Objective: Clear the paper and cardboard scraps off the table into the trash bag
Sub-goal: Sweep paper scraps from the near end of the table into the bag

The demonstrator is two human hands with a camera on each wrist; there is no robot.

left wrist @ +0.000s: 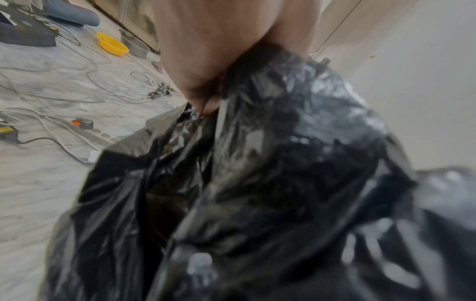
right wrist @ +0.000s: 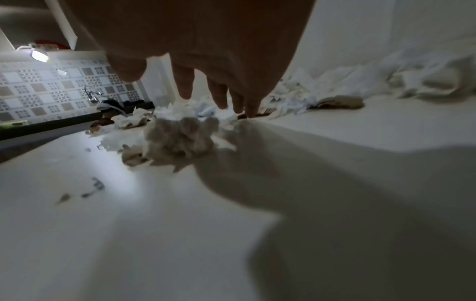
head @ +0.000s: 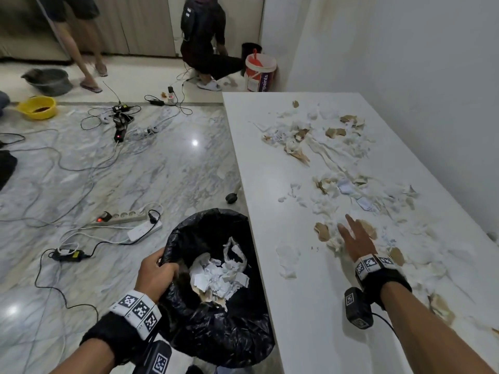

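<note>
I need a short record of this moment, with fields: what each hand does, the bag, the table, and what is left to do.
left hand: left hand grips the rim of the trash bag, holding it open beside the table edge
right hand: right hand open, fingers spread, over scraps near the table's edge
bag: black, already holds white paper pieces
table: white table, with many paper and brown cardboard scraps across it
left to do: most scraps are still on the table
</note>
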